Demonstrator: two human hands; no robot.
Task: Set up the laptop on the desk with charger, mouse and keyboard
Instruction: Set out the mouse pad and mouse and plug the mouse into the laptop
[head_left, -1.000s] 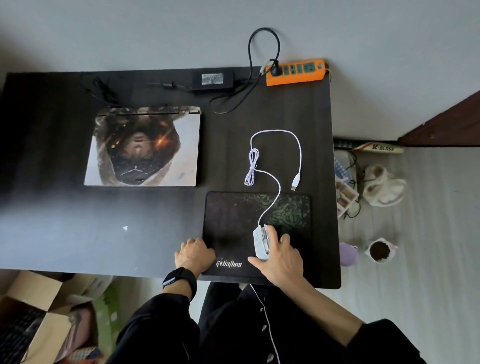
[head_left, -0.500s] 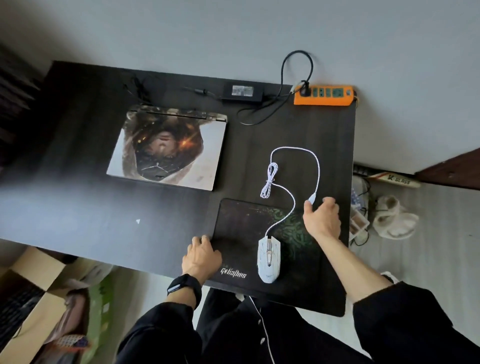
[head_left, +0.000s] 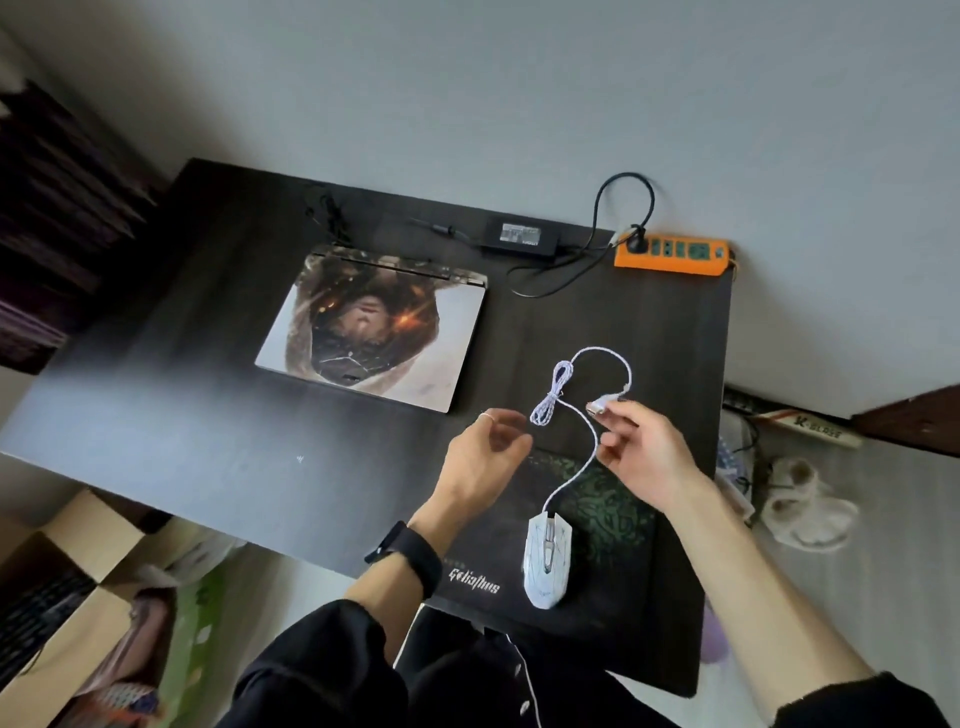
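Observation:
A white mouse (head_left: 547, 561) lies on a dark mouse pad (head_left: 613, 509) at the desk's near right. Its white cable (head_left: 592, 441) runs up to a bundled loop (head_left: 550, 400). My right hand (head_left: 641, 452) pinches the cable's USB plug (head_left: 597, 408) just above the pad. My left hand (head_left: 483, 457) hovers open beside the loop, fingers apart, touching nothing I can see. A closed laptop (head_left: 374, 327) with a printed lid lies further back. Behind it sits the black charger brick (head_left: 519, 236), its cord plugged into an orange power strip (head_left: 672, 254).
The black desk (head_left: 182, 415) stands against a grey wall. An open cardboard box (head_left: 57, 597) sits on the floor at lower left. White shoes (head_left: 802, 506) and clutter lie on the floor right of the desk. A dark shelf (head_left: 47, 228) stands at far left.
My right hand left the mouse, took the USB plug and lifted it towards the left. My left hand rose off the desk edge towards the cable loop. The view tilted.

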